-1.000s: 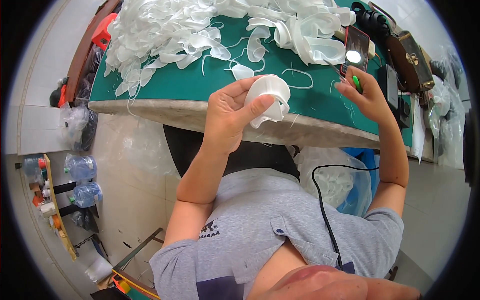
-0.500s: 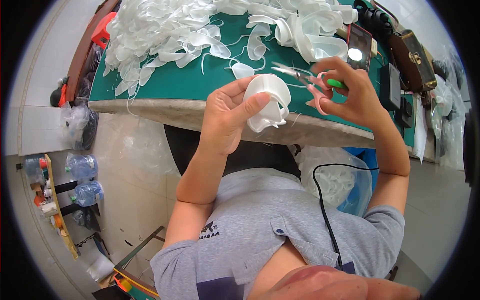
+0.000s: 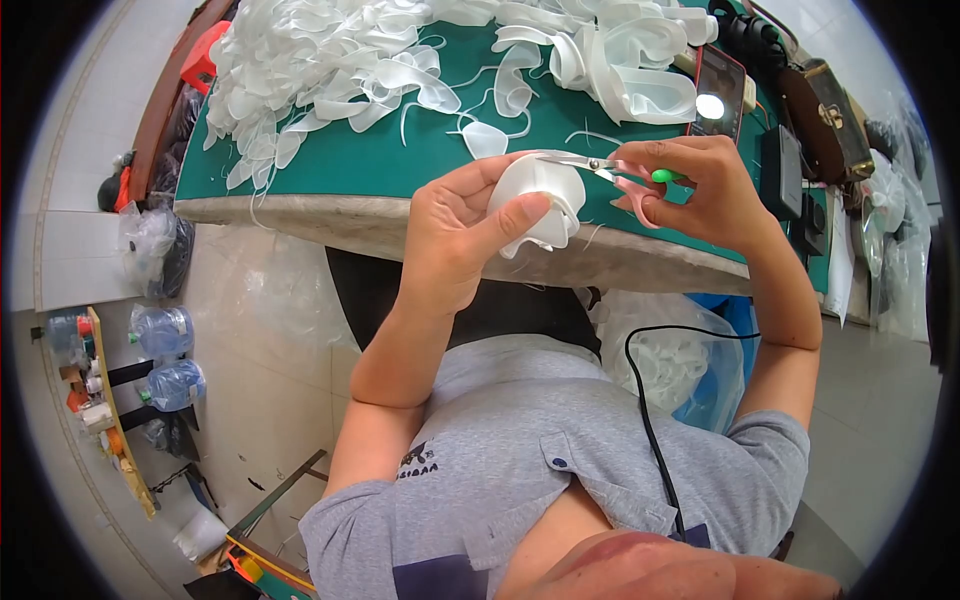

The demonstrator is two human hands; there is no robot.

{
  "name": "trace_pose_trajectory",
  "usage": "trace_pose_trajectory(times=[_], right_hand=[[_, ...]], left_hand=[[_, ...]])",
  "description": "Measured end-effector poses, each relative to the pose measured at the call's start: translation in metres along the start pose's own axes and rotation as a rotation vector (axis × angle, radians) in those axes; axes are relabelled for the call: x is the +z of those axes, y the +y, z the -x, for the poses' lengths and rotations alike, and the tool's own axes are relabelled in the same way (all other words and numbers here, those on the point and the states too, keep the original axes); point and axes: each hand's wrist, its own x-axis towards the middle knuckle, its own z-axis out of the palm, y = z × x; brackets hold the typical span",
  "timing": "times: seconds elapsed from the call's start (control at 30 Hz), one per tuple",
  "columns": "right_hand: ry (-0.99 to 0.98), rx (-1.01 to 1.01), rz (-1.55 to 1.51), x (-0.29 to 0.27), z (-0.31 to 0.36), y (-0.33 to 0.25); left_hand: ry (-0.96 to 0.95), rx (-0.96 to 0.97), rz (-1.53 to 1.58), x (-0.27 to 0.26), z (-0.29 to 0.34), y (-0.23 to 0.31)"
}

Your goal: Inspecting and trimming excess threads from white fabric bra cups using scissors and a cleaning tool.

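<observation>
Pinched between the thumb and fingers of my left hand is a white curled plastic piece with rounded, wavy edges. My right hand grips scissors with pink handles, fingers through the loops. The scissor blades lie at the piece's upper edge, almost closed; whether they cut into it I cannot tell. A bright green bit shows by my right fingers. On the green table top beyond my hands lie a loose white trimmed piece and thin curved strips.
A large heap of white pieces covers the far left of the table, with bigger curled ones at the far right. A phone, a black box and a brown case sit right. Below hangs a clear bag of white pieces.
The scissors have moved left, from apart to the white piece's upper edge, and their blades have closed together. My left hand has turned the piece slightly.
</observation>
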Motion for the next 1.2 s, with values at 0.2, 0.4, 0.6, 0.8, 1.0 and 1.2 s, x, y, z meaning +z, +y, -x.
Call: trace_pose_trajectory(times=[0.2,0.4,0.6,0.8,1.0,1.2], right_hand=[[-0.007,-0.028,-0.010,-0.001,0.001,0.006],[-0.050,-0.002,-0.088,-0.005,0.002,0.006],[-0.017,-0.029,-0.065,-0.013,0.002,0.000],[-0.007,-0.015,-0.052,-0.003,0.007,0.005],[-0.009,-0.030,-0.029,-0.003,0.007,0.008],[-0.005,-0.035,-0.033,-0.002,0.007,0.009]], left_hand=[[-0.008,-0.024,0.001,-0.001,0.000,0.001],[-0.031,-0.035,-0.020,0.000,0.001,0.001],[-0.042,-0.015,-0.043,0.002,0.001,0.003],[-0.045,-0.004,-0.034,0.001,0.001,0.001],[-0.041,0.003,-0.054,0.001,0.001,0.001],[-0.039,0.001,-0.046,0.003,0.002,0.002]])
